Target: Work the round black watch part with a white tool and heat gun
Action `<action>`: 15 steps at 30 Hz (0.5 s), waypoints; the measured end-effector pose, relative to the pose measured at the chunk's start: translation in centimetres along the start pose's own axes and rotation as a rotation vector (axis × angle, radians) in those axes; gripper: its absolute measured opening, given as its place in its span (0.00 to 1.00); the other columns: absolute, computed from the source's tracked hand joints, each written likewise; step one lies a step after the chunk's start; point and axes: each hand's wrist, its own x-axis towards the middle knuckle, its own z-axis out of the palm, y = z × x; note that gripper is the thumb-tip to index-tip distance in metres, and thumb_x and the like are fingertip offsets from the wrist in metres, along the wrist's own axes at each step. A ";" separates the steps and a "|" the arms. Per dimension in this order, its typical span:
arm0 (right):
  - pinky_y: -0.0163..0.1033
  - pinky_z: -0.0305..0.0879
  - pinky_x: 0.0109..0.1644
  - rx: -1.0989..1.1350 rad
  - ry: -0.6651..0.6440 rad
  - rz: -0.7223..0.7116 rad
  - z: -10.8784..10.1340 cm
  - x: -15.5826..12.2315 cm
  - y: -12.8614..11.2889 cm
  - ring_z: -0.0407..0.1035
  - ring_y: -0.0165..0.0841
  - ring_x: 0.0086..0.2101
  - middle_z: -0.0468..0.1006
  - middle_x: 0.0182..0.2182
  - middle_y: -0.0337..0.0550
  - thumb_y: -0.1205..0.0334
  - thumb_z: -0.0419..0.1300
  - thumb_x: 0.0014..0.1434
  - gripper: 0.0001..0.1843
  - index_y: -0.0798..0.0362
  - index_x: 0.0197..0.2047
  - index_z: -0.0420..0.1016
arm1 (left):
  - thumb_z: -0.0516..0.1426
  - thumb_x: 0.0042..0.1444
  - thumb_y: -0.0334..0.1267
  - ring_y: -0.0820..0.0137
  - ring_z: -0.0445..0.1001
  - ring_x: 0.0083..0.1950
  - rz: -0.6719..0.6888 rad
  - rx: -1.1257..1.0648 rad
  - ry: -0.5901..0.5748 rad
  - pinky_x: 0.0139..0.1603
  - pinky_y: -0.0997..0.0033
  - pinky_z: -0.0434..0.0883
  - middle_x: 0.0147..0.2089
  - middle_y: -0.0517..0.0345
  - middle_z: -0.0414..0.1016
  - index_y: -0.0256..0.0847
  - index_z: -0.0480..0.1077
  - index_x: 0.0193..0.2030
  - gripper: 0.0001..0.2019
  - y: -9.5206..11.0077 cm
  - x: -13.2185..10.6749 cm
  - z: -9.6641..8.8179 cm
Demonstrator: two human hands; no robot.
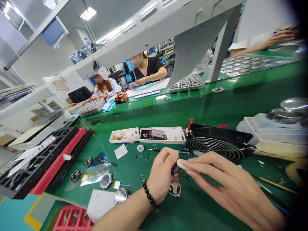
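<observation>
My left hand (160,175), with a black bead bracelet at the wrist, is closed around a small dark round piece (175,169), mostly covered by the fingers. My right hand (225,181) pinches a flat white disc (183,165) between thumb and fingers. The disc's edge meets the dark piece, or lies very close to it. Below the hands, partly hidden, a round watch part (175,189) lies on the green bench (141,183). A dark pen-like tool (155,149) lies just beyond the left hand.
A black fan (216,142) with a wire guard stands behind my right hand, next to white plastic boxes (255,130). Two shallow white trays (125,135) hold small parts. Watch cases (106,180) and a black-and-red rack (56,163) are at left. Two people sit across the bench.
</observation>
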 end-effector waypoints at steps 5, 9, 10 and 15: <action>0.36 0.71 0.44 0.006 -0.023 0.014 0.3 -0.5 0.5 0.71 0.30 0.40 0.74 0.42 0.40 0.66 0.56 0.68 0.14 0.44 0.54 0.73 | 0.59 0.60 0.50 0.80 0.49 0.21 0.008 -0.013 0.000 0.19 0.79 0.47 0.23 0.69 0.54 0.40 0.60 0.31 0.17 -0.1 0.0 -0.1; 0.36 0.70 0.43 0.032 0.028 -0.034 0.5 -0.5 0.6 0.71 0.30 0.41 0.74 0.41 0.41 0.67 0.58 0.66 0.15 0.45 0.55 0.73 | 0.59 0.59 0.50 0.81 0.49 0.20 0.004 -0.005 0.001 0.18 0.79 0.47 0.22 0.69 0.53 0.41 0.59 0.30 0.18 -0.1 0.1 -0.2; 0.37 0.71 0.43 0.047 0.043 -0.038 0.5 -0.4 0.5 0.71 0.31 0.41 0.74 0.41 0.41 0.67 0.58 0.66 0.15 0.44 0.54 0.74 | 0.60 0.58 0.51 0.81 0.49 0.20 0.000 -0.011 -0.001 0.18 0.79 0.47 0.22 0.70 0.53 0.41 0.59 0.30 0.18 0.0 0.1 -0.2; 0.38 0.73 0.41 0.109 0.089 -0.010 0.8 0.0 0.2 0.72 0.32 0.40 0.75 0.39 0.40 0.67 0.58 0.66 0.16 0.41 0.55 0.74 | 0.61 0.56 0.52 0.81 0.50 0.20 -0.017 -0.016 -0.010 0.18 0.79 0.46 0.23 0.69 0.56 0.40 0.60 0.30 0.19 0.2 0.1 -0.3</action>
